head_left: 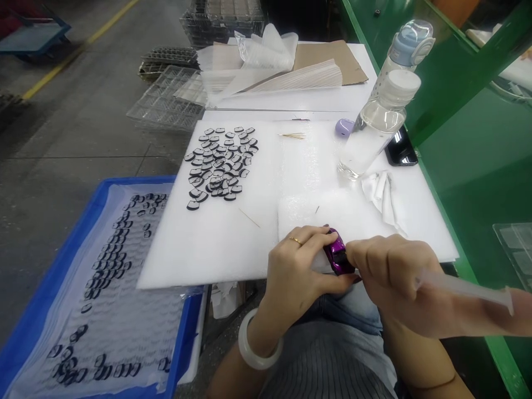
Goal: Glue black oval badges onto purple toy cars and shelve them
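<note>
My left hand (pixel 297 271) grips a shiny purple toy car body (pixel 334 248) with dark parts between fingers and thumb, at the front edge of the white foam sheet (pixel 216 244). Close against its right side is my right hand (pixel 394 271), closed around a translucent plastic syringe (pixel 465 289). The syringe's flanged end points right; its tip is hidden by my fingers. Many small black-edged pieces (pixel 220 160) lie loosely grouped on the foam to the left. A thin stick (pixel 249 218) rests between them and my left hand.
A water bottle (pixel 376 127), a blue-lidded bottle (pixel 409 44), a phone (pixel 401 148), a purple case (pixel 344 128) and crumpled tissue (pixel 383 197) stand or lie at right. A blue tray (pixel 93 213) with more pieces sits lower left. Clear plastic trays (pixel 170 100) are behind.
</note>
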A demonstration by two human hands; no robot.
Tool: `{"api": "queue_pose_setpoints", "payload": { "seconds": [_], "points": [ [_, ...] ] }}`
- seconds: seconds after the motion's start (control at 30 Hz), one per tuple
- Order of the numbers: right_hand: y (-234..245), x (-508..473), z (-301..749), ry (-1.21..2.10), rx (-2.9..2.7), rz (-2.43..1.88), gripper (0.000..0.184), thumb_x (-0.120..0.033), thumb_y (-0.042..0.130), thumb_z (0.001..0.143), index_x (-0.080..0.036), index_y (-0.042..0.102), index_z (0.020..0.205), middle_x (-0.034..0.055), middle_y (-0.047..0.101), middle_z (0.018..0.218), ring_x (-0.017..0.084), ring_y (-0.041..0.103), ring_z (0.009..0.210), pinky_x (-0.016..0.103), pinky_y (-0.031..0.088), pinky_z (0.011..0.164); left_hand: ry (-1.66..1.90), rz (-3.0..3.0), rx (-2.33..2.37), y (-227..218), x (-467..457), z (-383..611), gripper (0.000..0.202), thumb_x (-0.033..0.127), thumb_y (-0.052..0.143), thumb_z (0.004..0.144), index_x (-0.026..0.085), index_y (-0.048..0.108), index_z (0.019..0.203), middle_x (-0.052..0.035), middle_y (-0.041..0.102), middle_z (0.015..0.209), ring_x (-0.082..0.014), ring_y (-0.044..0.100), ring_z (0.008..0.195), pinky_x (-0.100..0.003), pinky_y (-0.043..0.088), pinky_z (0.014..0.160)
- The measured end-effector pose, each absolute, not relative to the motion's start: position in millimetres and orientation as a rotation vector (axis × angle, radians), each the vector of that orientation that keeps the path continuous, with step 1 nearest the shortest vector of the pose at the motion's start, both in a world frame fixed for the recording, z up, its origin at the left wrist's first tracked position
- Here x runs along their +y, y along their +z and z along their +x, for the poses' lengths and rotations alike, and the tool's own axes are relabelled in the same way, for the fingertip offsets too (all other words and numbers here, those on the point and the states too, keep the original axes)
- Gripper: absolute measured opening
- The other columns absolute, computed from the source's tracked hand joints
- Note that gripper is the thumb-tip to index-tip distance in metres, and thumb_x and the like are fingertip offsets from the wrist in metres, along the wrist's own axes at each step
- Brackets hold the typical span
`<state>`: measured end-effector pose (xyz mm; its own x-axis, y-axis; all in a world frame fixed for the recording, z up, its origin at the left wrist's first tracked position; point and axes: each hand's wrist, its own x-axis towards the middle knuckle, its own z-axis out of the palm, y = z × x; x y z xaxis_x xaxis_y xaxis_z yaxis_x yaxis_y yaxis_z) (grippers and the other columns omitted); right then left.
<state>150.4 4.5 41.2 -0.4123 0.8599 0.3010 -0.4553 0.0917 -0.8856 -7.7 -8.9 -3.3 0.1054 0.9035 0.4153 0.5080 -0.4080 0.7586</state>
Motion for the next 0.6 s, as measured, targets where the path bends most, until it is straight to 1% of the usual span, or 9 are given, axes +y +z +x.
{"api": "queue_pose_setpoints", "payload": {
  "seconds": [0.07, 0.1, 0.13, 0.23, 0.3, 0.5, 0.57, 0.6],
  "points": [
    [45.1, 2.4, 150.8, 1.549, -1.288, -0.52, 0.065, -0.074, 0.046, 0.088, -0.02, 0.029, 0.057, -0.0032, 0.024, 0.048, 0.012, 0.023, 0.05, 0.033, 0.026, 0.054, 1.246, 1.985, 1.38, -3.1, -8.8, -6.7, 0.05, 0.034, 0.092, 0.058, 0.013, 0.073, 0.098, -0.0122, 0.076, 0.102, -0.0283, 0.073, 0.093, -0.044, 0.063, 0.078],
    [47.1, 1.5, 150.2, 1.539, -1.283, -0.551, 0.063, -0.07, 0.048, 0.089, -0.02, 0.028, 0.056, -0.0032, 0.024, 0.048, 0.012, 0.023, 0.05, 0.033, 0.026, 0.054, 1.248, 1.995, 1.383, -2.9, -8.7, -6.1, 0.049, 0.035, 0.091, 0.059, 0.013, 0.072, 0.098, -0.0124, 0.076, 0.102, -0.0283, 0.073, 0.093, -0.044, 0.063, 0.078],
    [49.0, 0.7, 149.3, 1.522, -1.282, -0.577, 0.061, -0.064, 0.051, 0.091, -0.02, 0.028, 0.056, -0.0033, 0.024, 0.048, 0.012, 0.022, 0.05, 0.033, 0.025, 0.053, 1.247, 2.003, 1.383, -2.6, -8.7, -5.6, 0.049, 0.036, 0.091, 0.06, 0.013, 0.072, 0.098, -0.0125, 0.076, 0.101, -0.0283, 0.073, 0.093, -0.044, 0.064, 0.077],
    [53.0, -0.4, 146.2, 1.471, -1.302, -0.642, 0.055, -0.039, 0.062, 0.092, -0.019, 0.027, 0.054, -0.004, 0.022, 0.047, 0.011, 0.021, 0.047, 0.032, 0.023, 0.051, 1.254, 2.018, 1.377, -2.0, -8.5, -4.3, 0.049, 0.037, 0.091, 0.06, 0.012, 0.072, 0.098, -0.0128, 0.076, 0.1, -0.0283, 0.073, 0.092, -0.044, 0.064, 0.077],
    [54.5, -0.2, 144.2, 1.455, -1.312, -0.672, 0.054, -0.031, 0.064, 0.091, -0.019, 0.026, 0.053, -0.0043, 0.021, 0.046, 0.011, 0.021, 0.047, 0.031, 0.022, 0.05, 1.255, 2.026, 1.371, -1.9, -8.5, -4.2, 0.049, 0.036, 0.091, 0.06, 0.012, 0.072, 0.097, -0.0126, 0.076, 0.1, -0.0282, 0.073, 0.092, -0.043, 0.064, 0.077],
    [57.1, -4.9, 138.9, 1.38, -1.328, -0.741, 0.054, -0.03, 0.061, 0.093, -0.018, 0.025, 0.054, -0.004, 0.021, 0.048, 0.01, 0.021, 0.048, 0.03, 0.02, 0.049, 1.238, 2.026, 1.389, -2.9, -8.9, -5.9, 0.048, 0.043, 0.089, 0.063, 0.014, 0.071, 0.097, -0.012, 0.076, 0.1, -0.0277, 0.073, 0.092, -0.043, 0.064, 0.076],
    [59.7, -10.5, 139.8, 1.362, -1.36, -0.784, 0.053, -0.036, 0.059, 0.094, -0.019, 0.027, 0.056, -0.0038, 0.023, 0.05, 0.011, 0.022, 0.049, 0.03, 0.022, 0.05, 1.24, 2.035, 1.39, -3.2, -8.7, -6.0, 0.046, 0.045, 0.087, 0.067, 0.014, 0.071, 0.097, -0.0117, 0.076, 0.1, -0.0274, 0.073, 0.092, -0.043, 0.064, 0.076],
    [61.6, -12.9, 141.2, 1.357, -1.386, -0.807, 0.053, -0.041, 0.056, 0.095, -0.02, 0.029, 0.056, -0.0036, 0.025, 0.051, 0.011, 0.023, 0.049, 0.03, 0.023, 0.05, 1.242, 2.041, 1.39, -3.4, -8.6, -6.0, 0.045, 0.047, 0.085, 0.069, 0.015, 0.071, 0.097, -0.0116, 0.076, 0.099, -0.0273, 0.073, 0.091, -0.043, 0.064, 0.076]
  ]
}}
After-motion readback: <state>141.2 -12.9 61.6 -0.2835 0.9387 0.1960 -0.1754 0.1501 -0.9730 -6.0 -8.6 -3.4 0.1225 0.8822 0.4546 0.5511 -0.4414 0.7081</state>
